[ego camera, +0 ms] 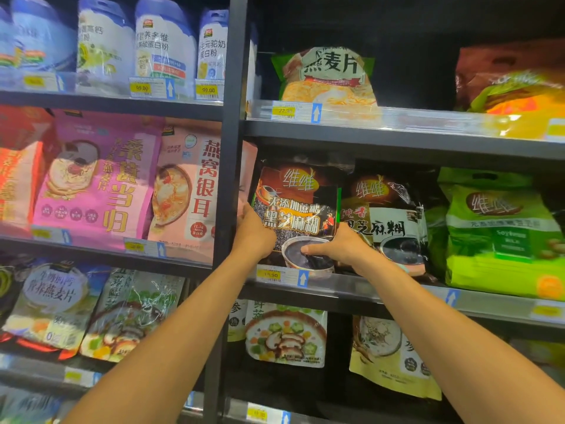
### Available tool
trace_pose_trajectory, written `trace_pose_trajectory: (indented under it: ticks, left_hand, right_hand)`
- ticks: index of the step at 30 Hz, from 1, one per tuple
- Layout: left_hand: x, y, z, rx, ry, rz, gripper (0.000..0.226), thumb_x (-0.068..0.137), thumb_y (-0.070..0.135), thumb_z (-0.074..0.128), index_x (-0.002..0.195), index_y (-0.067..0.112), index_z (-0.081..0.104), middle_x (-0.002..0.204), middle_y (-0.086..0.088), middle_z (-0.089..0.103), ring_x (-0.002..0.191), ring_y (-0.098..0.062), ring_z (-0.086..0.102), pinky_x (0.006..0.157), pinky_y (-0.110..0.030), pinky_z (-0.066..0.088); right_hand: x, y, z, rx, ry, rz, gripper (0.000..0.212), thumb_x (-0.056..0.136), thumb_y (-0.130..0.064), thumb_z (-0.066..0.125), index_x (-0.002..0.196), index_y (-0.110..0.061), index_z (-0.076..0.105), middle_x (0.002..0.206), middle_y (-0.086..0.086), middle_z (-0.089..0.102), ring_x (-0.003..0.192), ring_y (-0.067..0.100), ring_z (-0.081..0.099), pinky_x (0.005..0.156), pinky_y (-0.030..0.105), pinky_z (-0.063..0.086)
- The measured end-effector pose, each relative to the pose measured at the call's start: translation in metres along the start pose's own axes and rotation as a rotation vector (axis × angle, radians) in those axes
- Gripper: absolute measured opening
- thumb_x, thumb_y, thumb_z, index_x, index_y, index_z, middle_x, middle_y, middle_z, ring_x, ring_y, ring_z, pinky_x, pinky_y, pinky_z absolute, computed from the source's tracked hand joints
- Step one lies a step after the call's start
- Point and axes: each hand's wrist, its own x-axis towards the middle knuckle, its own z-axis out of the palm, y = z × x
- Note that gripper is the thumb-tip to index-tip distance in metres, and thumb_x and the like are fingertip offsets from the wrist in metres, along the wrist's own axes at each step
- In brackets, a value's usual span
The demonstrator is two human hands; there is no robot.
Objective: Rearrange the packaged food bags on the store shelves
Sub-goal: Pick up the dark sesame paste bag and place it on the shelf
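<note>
A dark brown black-sesame paste bag (298,206) stands upright at the left end of the middle right-hand shelf (360,289). My left hand (255,232) grips its lower left edge. My right hand (339,247) holds its lower right corner, thumb laid across the printed bowl. A second dark sesame bag (388,221) stands just to its right, partly behind my right hand. A green soy-milk bag (501,234) follows further right.
A black upright post (227,179) splits the shelving. Pink and purple cereal bags (101,179) fill the left bay. An oat-flake bag (327,78) sits on the shelf above, vegetable-soup bags (286,333) below. Price tags line each shelf edge.
</note>
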Motion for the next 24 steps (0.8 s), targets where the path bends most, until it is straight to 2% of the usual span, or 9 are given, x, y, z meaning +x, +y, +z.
trace_pose_trajectory:
  ticks: [2, 4, 8, 11, 14, 16, 20, 24]
  left_hand:
    - [-0.005, 0.000, 0.000, 0.067, 0.028, 0.084, 0.090, 0.089, 0.004, 0.074, 0.160, 0.019, 0.021, 0.158, -0.013, 0.038, 0.144, -0.034, 0.044, 0.113, -0.053, 0.047]
    - [-0.008, 0.001, -0.001, 0.121, 0.045, 0.165, 0.096, 0.086, 0.013, 0.081, 0.160, 0.020, 0.021, 0.161, -0.011, 0.035, 0.147, -0.033, 0.040, 0.114, -0.056, 0.046]
    - [-0.015, 0.000, -0.005, 0.171, 0.034, 0.244, 0.096, 0.086, 0.028, 0.082, 0.160, 0.023, 0.021, 0.163, -0.008, 0.031, 0.147, -0.031, 0.040, 0.111, -0.056, 0.049]
    - [-0.024, -0.002, -0.008, 0.246, 0.018, 0.315, 0.094, 0.091, 0.032, 0.077, 0.161, 0.026, 0.015, 0.167, -0.005, 0.024, 0.151, -0.030, 0.034, 0.113, -0.057, 0.046]
    - [-0.037, -0.005, -0.008, 0.323, 0.004, 0.382, 0.095, 0.097, 0.029, 0.071, 0.165, 0.022, 0.005, 0.172, 0.000, 0.012, 0.158, -0.027, 0.018, 0.122, -0.055, 0.035]
    - [-0.046, -0.005, -0.006, 0.370, -0.004, 0.415, 0.095, 0.098, 0.032, 0.068, 0.166, 0.022, 0.002, 0.174, 0.001, 0.005, 0.161, -0.025, 0.008, 0.126, -0.054, 0.028]
    - [-0.066, -0.006, -0.001, 0.492, -0.009, 0.454, 0.088, 0.101, 0.045, 0.059, 0.166, 0.020, 0.005, 0.175, -0.004, 0.001, 0.162, -0.026, -0.002, 0.130, -0.050, 0.016]
    - [-0.089, 0.003, 0.014, 0.601, 0.008, 0.518, 0.086, 0.101, 0.052, 0.054, 0.166, 0.021, 0.007, 0.175, -0.004, 0.000, 0.161, -0.027, -0.007, 0.131, -0.050, 0.010]
  right_hand:
    - [-0.002, 0.001, 0.001, -0.025, 0.008, 0.007, 0.133, 0.008, -0.089, 0.078, 0.124, -0.027, 0.061, 0.107, -0.006, 0.073, 0.093, 0.015, 0.071, 0.081, 0.040, 0.062]
    - [-0.005, -0.001, 0.001, -0.051, 0.020, -0.009, 0.130, 0.012, -0.091, 0.077, 0.124, -0.026, 0.061, 0.108, -0.007, 0.074, 0.092, 0.014, 0.071, 0.080, 0.040, 0.062]
    - [-0.019, -0.009, -0.005, -0.147, 0.022, -0.046, 0.107, 0.030, -0.088, 0.076, 0.117, -0.026, 0.065, 0.098, -0.008, 0.076, 0.086, 0.012, 0.072, 0.079, 0.039, 0.062]
    - [-0.020, -0.005, -0.009, -0.225, 0.038, -0.106, 0.108, 0.033, -0.099, 0.068, 0.117, -0.031, 0.066, 0.097, -0.010, 0.076, 0.085, 0.011, 0.072, 0.076, 0.041, 0.064]
    - [-0.033, -0.004, -0.013, -0.227, 0.115, -0.120, 0.101, 0.038, -0.098, 0.068, 0.118, -0.037, 0.059, 0.112, -0.009, 0.070, 0.099, 0.016, 0.069, 0.082, 0.046, 0.062]
    - [-0.055, -0.010, -0.019, -0.240, 0.179, -0.128, 0.095, 0.050, -0.094, 0.065, 0.122, -0.034, 0.055, 0.122, -0.004, 0.065, 0.112, 0.022, 0.063, 0.089, 0.051, 0.059]
    - [-0.095, -0.013, -0.037, -0.386, 0.298, -0.187, 0.095, 0.081, -0.079, 0.059, 0.154, -0.021, 0.037, 0.157, 0.004, 0.042, 0.145, 0.028, 0.039, 0.111, 0.053, 0.044]
    - [-0.130, 0.009, -0.058, -0.594, 0.458, -0.364, 0.082, 0.090, -0.071, 0.054, 0.154, -0.021, 0.041, 0.158, 0.002, 0.043, 0.147, 0.023, 0.037, 0.115, 0.046, 0.039]
